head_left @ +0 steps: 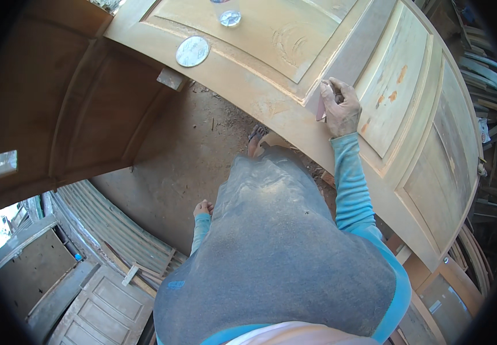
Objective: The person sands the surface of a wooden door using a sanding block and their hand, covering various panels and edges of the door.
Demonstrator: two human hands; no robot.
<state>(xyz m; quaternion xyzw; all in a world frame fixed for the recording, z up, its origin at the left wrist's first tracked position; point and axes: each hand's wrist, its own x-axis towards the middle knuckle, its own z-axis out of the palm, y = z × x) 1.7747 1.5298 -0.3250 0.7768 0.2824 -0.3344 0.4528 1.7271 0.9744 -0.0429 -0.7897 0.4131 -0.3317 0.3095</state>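
Observation:
A panelled wooden door (243, 73) lies flat in front of me, dusty and pale, with raised panels and orange-brown patches on one of them. Pinched in my right hand (343, 110) is a folded piece of pinkish sandpaper (320, 108), resting on the door's frame beside the corner of a panel. My left hand (204, 207) hangs low at my side, away from the door. Its fingers are curled in, and nothing shows between them. On the door's left part lie a round, whitish disc (192, 52) and a clear plastic cup (229, 16).
A large brown panelled door (35, 109) stands at the left. Corrugated sheeting (119, 221) and another panelled door (102, 310) are at lower left. Wood scraps (481, 75) pile up at the right. Shavings litter the floor (174, 155) below.

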